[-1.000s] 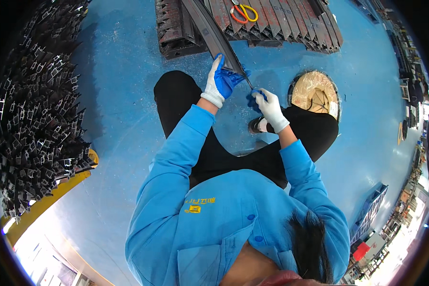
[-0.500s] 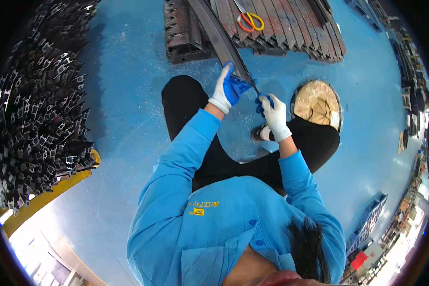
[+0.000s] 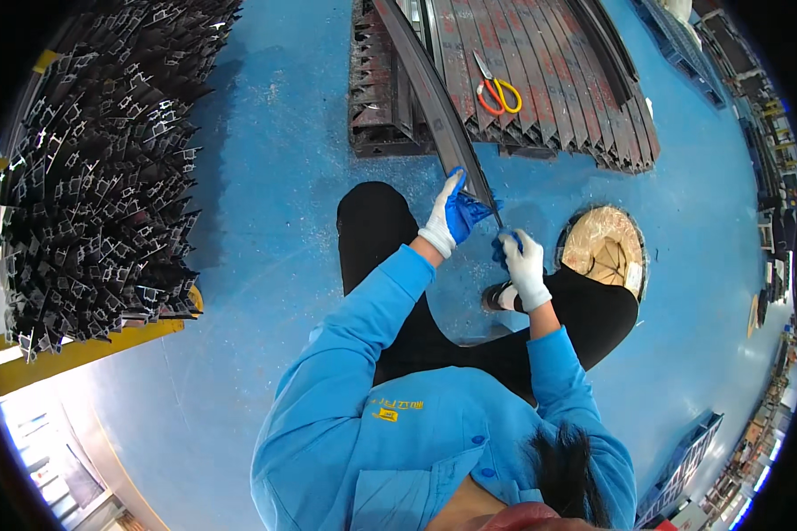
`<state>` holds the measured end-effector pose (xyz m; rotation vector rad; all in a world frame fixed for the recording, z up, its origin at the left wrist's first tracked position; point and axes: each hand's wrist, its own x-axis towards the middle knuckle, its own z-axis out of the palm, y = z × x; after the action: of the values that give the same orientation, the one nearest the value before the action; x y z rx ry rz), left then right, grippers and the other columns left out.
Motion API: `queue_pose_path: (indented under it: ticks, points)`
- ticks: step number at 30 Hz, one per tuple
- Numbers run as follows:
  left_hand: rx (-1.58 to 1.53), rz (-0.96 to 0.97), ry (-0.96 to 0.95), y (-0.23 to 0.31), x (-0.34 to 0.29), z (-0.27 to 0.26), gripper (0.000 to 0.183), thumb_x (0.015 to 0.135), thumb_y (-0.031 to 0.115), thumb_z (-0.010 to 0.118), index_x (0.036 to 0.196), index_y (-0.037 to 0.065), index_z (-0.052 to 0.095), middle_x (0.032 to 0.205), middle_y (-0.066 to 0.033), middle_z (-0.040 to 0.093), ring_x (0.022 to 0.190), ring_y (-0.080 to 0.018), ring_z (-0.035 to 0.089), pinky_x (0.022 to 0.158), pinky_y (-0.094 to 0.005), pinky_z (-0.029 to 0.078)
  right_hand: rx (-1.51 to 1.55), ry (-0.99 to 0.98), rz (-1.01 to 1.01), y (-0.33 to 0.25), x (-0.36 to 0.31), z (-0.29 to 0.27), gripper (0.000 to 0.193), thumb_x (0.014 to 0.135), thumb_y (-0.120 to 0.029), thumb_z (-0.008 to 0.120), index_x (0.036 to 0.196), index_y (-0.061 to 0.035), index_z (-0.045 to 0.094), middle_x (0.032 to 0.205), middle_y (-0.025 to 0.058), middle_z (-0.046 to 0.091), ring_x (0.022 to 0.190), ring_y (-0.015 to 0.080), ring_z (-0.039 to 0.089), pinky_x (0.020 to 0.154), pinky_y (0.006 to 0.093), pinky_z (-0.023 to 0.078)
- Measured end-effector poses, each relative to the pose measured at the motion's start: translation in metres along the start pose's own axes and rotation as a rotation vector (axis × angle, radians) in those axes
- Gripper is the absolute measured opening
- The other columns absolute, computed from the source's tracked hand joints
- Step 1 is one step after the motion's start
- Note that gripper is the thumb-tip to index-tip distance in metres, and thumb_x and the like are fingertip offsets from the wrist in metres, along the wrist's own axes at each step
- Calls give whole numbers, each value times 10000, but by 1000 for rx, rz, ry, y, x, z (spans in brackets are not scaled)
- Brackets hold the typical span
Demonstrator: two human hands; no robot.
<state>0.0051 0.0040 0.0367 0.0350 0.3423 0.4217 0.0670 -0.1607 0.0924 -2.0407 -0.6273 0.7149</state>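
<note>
A long dark profile (image 3: 436, 102) slants down from the far stack toward me. My left hand (image 3: 448, 218), in a white glove with blue palm, is wrapped round its near end from the left and below. From that end a thin black strip (image 3: 498, 219) sticks out. My right hand (image 3: 524, 267), gloved alike, pinches the strip with closed fingers, just right of the profile's end. The fingertips are partly hidden. Scissors (image 3: 499, 96) with one red and one yellow handle lie on the far profiles, apart from both hands.
Dark profiles (image 3: 549, 80) lie side by side in a stack ahead. A tall pile of profiles (image 3: 106, 195) on a yellow support (image 3: 97, 350) stands at left. A wrapped round coil (image 3: 598, 237) lies by my right knee. A blue rack (image 3: 682, 469) stands at lower right.
The whole view has shifted, so everything sits lower and mostly farther right. Both hands keep their holds on the profile and strip, with little movement between them.
</note>
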Motion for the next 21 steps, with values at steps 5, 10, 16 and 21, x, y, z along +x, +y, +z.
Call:
queue_pose_path:
  ticks: [5,10,16,21]
  points:
    - [9,-130,-99,-8,7,-11,349,888,390,546,1072,96,579,940,-96,661,813,-256,656,825,-456,529,-53,146,-77,-2,23,13,321,840,-214,569,965,78,617,643,97,608,518,162,501,500,268,413]
    - [50,-61,-80,0,4,-2,347,890,392,540,1071,99,581,942,-93,660,817,-254,655,828,-458,527,18,76,-53,3,14,11,322,843,-231,558,925,74,623,643,98,607,524,154,503,505,261,412]
    - [92,-79,-87,0,1,-4,324,900,372,526,1072,102,577,956,-86,659,837,-250,653,833,-454,528,39,36,53,-17,16,10,316,844,-236,555,923,63,622,666,105,621,542,157,516,525,267,423]
    - [88,-60,-100,2,0,-2,305,906,347,523,1089,107,564,990,-83,656,862,-251,651,843,-456,525,76,46,29,5,13,10,286,839,-218,563,926,48,626,676,105,629,548,169,526,536,274,430]
